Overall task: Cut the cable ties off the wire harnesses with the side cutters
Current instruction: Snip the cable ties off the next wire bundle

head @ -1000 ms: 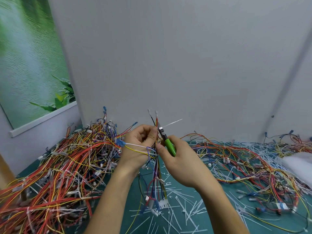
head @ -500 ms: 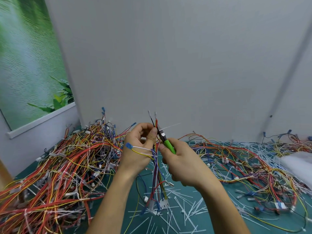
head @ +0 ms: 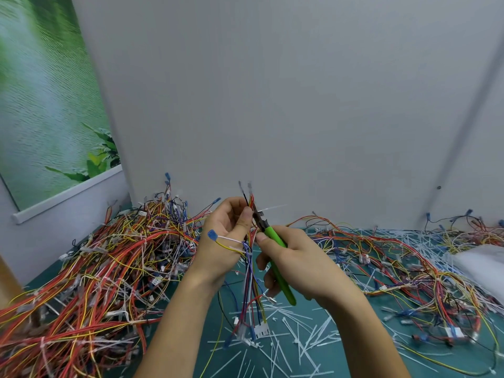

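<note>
- Head view: the left hand [head: 226,227] grips a wire harness [head: 252,282] upright, thumb pressed on the bundle.
- Just beside it, the right hand [head: 297,263] is curled round green-handled side cutters [head: 271,233], nose at the bundle by a white cable tie [head: 272,208].
- A harness heap [head: 109,268] lies left of the left hand; cut ties [head: 300,336] litter the worktop [head: 354,361] below both hands.
</note>
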The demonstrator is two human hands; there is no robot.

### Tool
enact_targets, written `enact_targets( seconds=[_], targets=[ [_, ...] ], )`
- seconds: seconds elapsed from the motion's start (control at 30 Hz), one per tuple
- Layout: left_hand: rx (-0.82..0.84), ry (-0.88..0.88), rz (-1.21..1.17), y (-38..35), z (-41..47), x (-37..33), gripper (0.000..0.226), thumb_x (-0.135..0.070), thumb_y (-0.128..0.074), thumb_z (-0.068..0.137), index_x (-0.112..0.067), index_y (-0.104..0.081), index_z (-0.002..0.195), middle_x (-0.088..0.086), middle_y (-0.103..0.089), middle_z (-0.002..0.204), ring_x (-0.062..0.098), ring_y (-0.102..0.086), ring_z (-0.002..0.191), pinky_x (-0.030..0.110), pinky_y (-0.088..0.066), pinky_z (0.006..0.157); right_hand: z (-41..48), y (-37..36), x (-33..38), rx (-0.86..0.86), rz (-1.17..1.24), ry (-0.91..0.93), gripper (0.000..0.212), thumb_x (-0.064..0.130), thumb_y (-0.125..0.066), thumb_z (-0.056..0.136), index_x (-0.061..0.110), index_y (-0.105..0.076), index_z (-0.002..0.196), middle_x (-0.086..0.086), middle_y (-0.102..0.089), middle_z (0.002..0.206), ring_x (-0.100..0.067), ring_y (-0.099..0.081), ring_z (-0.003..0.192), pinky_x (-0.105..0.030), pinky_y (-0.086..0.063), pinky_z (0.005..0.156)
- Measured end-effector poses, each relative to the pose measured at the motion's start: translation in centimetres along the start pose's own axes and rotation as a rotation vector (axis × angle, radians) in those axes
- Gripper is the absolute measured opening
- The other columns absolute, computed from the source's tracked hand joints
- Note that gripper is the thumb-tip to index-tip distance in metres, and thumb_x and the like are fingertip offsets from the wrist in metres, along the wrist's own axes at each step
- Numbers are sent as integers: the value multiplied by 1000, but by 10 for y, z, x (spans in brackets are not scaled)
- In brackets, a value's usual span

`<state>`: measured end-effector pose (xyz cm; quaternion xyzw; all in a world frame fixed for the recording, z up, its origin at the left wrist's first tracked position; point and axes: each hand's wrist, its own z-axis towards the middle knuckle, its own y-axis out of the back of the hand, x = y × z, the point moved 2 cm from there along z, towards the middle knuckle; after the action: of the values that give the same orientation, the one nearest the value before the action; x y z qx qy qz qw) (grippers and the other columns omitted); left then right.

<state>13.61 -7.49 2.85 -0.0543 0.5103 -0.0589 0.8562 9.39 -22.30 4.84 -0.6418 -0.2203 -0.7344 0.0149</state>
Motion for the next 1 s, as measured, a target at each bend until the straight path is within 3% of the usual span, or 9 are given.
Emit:
enact_targets(
  seconds=[0.1, 0.3, 0.47, 0.6, 0.8, 0.87, 0.93, 1.0],
  targets=[
    [12, 126, -206, -2, -1, -4, 6, -12, -60, 95, -13, -63, 100, -5, -69, 81, 9, -63, 75, 21, -55, 70, -2, 0, 3, 15, 29, -11, 27, 32, -50, 109, 7, -60, 108, -3, -65, 77, -22, -64, 57, -52, -64, 64],
    [-2, 265, -450, -2, -2, -11, 19, -13, -65, 82, -6, -62, 100, 5, -71, 81, 13, -68, 68, 24, -58, 65, -5, 0, 8, 1, 24, -7, 27, 31, -49, 109, 7, -61, 108, -4, -66, 80, -19, -66, 61, -45, -63, 65],
    [-44, 272, -436, -1, -2, -11, 12, -15, -70, 79, -10, -71, 90, 7, -72, 82, 15, -69, 68, 25, -60, 67, -6, 1, 8, 4, -29, 12, 27, 34, -49, 108, 10, -61, 106, -4, -66, 81, -21, -68, 62, -45, -64, 66],
    [-79, 229, -365, 0, -1, -8, 13, -18, -74, 78, -12, -74, 90, 7, -74, 86, 17, -69, 76, 27, -59, 73, -6, 2, 8, -6, -68, 18, 29, 35, -48, 108, 9, -59, 101, -4, -63, 81, -17, -67, 60, -34, -60, 58],
    [-144, 153, -213, -3, -1, -9, 20, -22, -76, 75, -11, -72, 91, -1, -75, 77, 9, -68, 68, 18, -55, 64, -5, 5, 5, -31, -194, 23, 35, 41, -48, 107, 8, -56, 97, -9, -62, 80, -8, -66, 55, -22, -51, 51],
    [-156, 134, -173, -3, -2, -9, 20, -22, -76, 75, -12, -72, 91, -4, -74, 75, 4, -65, 65, 15, -52, 60, -6, 5, 5, -43, -245, 24, 36, 45, -47, 107, 11, -56, 95, -8, -63, 75, -7, -65, 53, -26, -54, 51],
    [-158, 114, -140, -3, -2, -10, 20, -23, -75, 75, -11, -72, 91, -7, -73, 73, 1, -64, 62, 13, -50, 58, -6, 5, 6, -55, -265, 26, 37, 47, -47, 106, 13, -56, 95, -13, -66, 77, -15, -66, 55, -44, -61, 57],
    [-156, 102, -120, -3, -2, -11, 21, -24, -74, 75, -11, -72, 91, -7, -73, 73, 0, -63, 61, 12, -49, 58, -6, 4, 7, -68, -274, 39, 36, 45, -47, 106, 13, -56, 95, -22, -68, 87, -21, -63, 56, -57, -59, 61]
  ],
)
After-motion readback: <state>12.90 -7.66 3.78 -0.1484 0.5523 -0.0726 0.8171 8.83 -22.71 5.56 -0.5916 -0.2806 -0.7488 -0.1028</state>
